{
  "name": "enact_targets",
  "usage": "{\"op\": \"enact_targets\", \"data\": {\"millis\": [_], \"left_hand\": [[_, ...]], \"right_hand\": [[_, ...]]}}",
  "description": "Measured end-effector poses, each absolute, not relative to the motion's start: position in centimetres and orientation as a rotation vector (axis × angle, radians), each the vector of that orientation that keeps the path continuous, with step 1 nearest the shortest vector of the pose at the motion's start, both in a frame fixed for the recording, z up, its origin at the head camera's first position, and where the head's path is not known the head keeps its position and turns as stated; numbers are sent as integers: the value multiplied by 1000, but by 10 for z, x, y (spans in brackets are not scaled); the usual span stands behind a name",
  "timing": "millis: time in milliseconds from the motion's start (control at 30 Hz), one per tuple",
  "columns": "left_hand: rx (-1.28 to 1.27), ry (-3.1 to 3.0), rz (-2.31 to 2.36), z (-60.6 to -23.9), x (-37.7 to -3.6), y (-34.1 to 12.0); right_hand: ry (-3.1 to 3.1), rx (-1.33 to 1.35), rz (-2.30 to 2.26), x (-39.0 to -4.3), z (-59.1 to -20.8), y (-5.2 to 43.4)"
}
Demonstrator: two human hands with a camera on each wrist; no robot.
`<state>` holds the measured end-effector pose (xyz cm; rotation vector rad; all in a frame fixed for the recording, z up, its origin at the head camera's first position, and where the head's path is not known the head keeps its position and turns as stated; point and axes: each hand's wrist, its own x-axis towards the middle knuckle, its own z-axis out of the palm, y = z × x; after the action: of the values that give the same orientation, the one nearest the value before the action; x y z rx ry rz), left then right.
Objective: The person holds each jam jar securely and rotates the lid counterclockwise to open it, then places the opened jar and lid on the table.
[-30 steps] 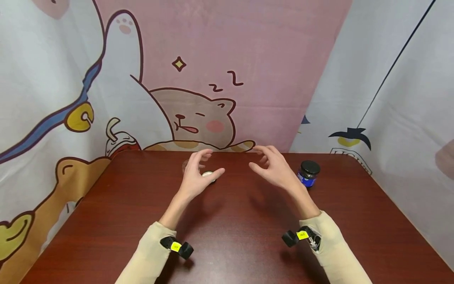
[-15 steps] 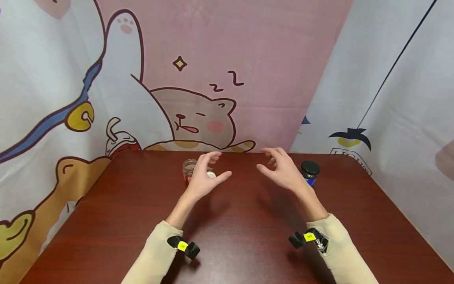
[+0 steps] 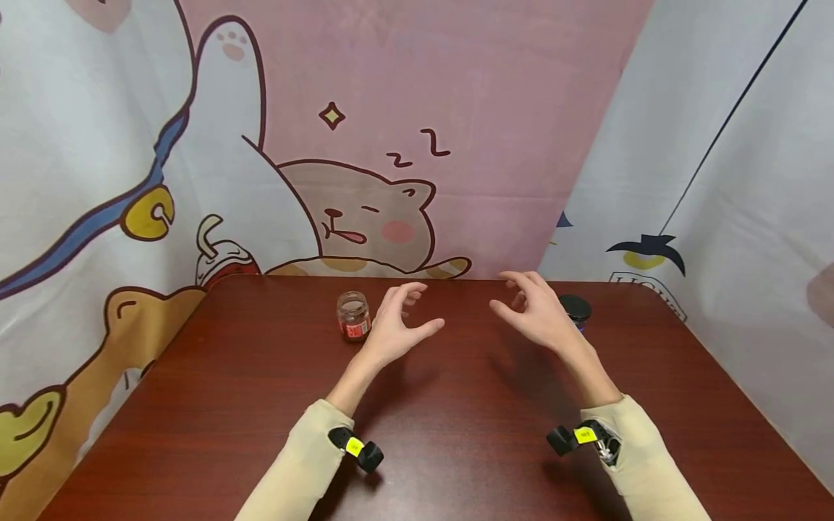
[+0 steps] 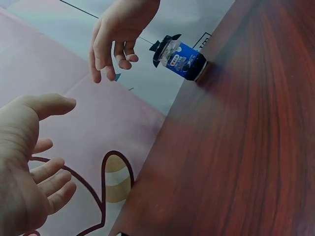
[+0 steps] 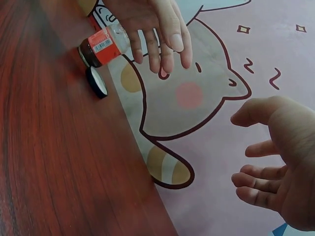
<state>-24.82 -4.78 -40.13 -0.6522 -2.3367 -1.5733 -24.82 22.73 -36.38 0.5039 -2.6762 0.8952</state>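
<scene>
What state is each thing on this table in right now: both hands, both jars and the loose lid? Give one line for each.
Left hand: grip open, fingers relaxed, holding nothing, raised above the table.
Right hand: grip open, holding nothing, raised above the table.
Red-labelled jar: upright, lid off.
Black lid: loose, lying flat on the table beside the red-labelled jar.
Blue-labelled jar: upright, black cap on.

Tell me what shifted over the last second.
Both hands drifted right: the left hand moved off the small open glass jar with the red label, now in full view; the right hand now partly covers the black-lidded blue-labelled jar. Both stay open and empty; jars unmoved.
</scene>
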Motion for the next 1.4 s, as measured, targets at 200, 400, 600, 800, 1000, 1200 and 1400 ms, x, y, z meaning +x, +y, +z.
{"op": "enact_targets", "data": {"millis": [200, 400, 600, 800, 1000, 1200, 1400], "left_hand": [[-636, -2353, -1605, -408, -251, -34], [-647, -2362, -1618, -411, -252, -24], [-667, -2389, -1628, -413, -252, -18], [-682, -2431, -1654, -416, -252, -12], [-681, -2451, -1666, -417, -251, -3], [-689, -2432, -1719, -420, -252, 8], [-694, -2456, -1740, -420, -251, 16]], "right_hand": [[-2674, 484, 893, -248, -368, 236], [-2690, 450, 878, -246, -371, 244], [-2700, 418, 862, -246, -369, 256], [-2701, 379, 852, -246, -365, 269], [-2681, 357, 848, -245, -366, 285], [-2693, 327, 834, -245, -367, 297], [-2709, 286, 817, -246, -369, 307]]}}
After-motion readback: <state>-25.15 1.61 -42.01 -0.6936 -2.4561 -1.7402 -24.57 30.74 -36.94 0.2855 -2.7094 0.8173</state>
